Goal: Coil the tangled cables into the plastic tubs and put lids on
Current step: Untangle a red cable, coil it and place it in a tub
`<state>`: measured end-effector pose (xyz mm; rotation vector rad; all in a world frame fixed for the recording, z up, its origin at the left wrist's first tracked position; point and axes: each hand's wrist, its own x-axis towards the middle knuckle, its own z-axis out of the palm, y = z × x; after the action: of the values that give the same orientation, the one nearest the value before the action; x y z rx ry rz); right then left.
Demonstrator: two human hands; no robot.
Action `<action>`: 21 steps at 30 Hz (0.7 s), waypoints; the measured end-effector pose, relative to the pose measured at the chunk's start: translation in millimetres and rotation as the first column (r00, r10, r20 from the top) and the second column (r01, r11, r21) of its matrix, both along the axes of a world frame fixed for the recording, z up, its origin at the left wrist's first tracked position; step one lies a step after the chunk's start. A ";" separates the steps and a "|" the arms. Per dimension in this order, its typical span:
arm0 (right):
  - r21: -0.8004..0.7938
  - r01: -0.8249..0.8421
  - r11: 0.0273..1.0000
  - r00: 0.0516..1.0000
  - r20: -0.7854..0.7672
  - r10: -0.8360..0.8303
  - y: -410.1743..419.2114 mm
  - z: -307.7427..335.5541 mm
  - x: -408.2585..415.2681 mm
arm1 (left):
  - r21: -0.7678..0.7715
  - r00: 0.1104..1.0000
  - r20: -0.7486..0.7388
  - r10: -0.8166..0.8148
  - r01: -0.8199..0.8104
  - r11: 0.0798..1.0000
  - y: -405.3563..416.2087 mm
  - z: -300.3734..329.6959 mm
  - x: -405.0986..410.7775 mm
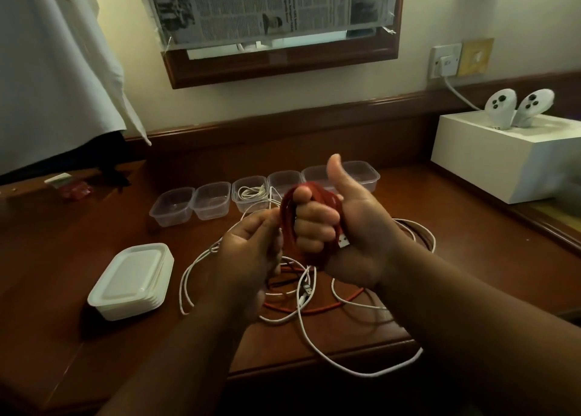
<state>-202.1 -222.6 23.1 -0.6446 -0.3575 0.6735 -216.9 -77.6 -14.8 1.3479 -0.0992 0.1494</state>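
Loops of a red cable (287,217) are wound round the curled fingers of my right hand (349,227), thumb up, with a plug end at the palm. My left hand (251,252) pinches the red cable just left of the coil. Below the hands a tangle of white cables (301,318) and an orange one (314,309) lies on the wooden desk (78,258). Several clear plastic tubs (172,205) stand in a row behind; one tub (250,195) holds a coiled white cable. A stack of white lids (132,280) lies at the left.
A white box (503,161) with two controllers (515,107) stands at the right, a wall socket (445,61) above it. White cloth (53,63) hangs at the left. One white cable loop droops over the desk's front edge (314,368).
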 end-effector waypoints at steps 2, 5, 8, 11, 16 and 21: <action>0.095 0.155 0.983 0.987 0.017 -0.157 2.2 0.0 2.0 | 0.106 1.000 -0.006 -0.006 0.007 0.994 -6.5 -3.4 -5.9; 0.053 0.348 0.936 0.923 0.159 -0.352 4.6 -2.4 4.8 | 0.336 0.999 0.037 -0.007 -0.006 0.942 -8.4 -4.9 -9.4; -0.010 0.419 0.908 0.881 0.248 -0.404 6.2 -3.1 3.8 | 0.571 0.983 0.185 -0.019 -0.092 0.816 -0.5 -1.8 -5.3; -0.043 0.372 0.927 0.903 0.249 -0.351 1.3 3.1 2.8 | 0.693 0.938 0.345 -0.040 -0.226 0.684 8.7 1.5 -4.4; 0.076 0.121 0.990 0.980 0.147 -0.131 -11.5 2.9 6.4 | 0.642 0.950 0.306 -0.065 -0.156 0.751 15.5 5.7 -5.8; 0.041 -0.051 0.998 0.988 0.151 0.044 -3.1 -10.6 4.1 | 0.383 0.994 0.100 -0.054 0.012 0.924 16.9 4.5 -5.2</action>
<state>-198.0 -225.7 12.5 -0.6478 -0.5274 0.6621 -222.1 -60.8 -10.4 1.7274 -0.2535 0.1816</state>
